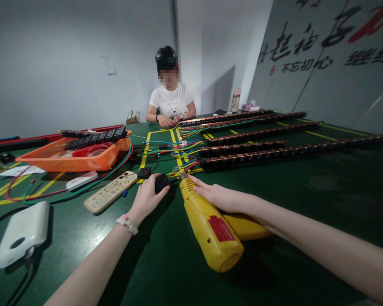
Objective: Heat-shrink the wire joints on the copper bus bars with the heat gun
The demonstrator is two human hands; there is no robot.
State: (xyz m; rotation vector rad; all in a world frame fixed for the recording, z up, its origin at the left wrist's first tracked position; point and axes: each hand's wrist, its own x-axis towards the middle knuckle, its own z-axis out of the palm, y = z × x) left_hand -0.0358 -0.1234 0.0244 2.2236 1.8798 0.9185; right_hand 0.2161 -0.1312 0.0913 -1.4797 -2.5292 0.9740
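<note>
My left hand (147, 197) is closed around a small black socket block (161, 182), its thumb on the near side. Another black socket block (144, 173) lies just beyond those fingers. A yellow heat gun (207, 225) with a red label is on the green table, its nozzle toward the coloured wires. Over the front of its body lies my right hand (213, 195), gripping it from the far side; part of those fingers and the thumb are hidden. Past the nozzle, wire ends (185, 165) come out of a long black socket strip (242, 157).
More long strips (261, 135) run across the right side. At left stand an orange basket (73, 161) with parts, a beige remote control (111, 191) and a white power bank (24, 233) with a cable. Across the table (306, 255) sits another person (171, 97), hands on wires.
</note>
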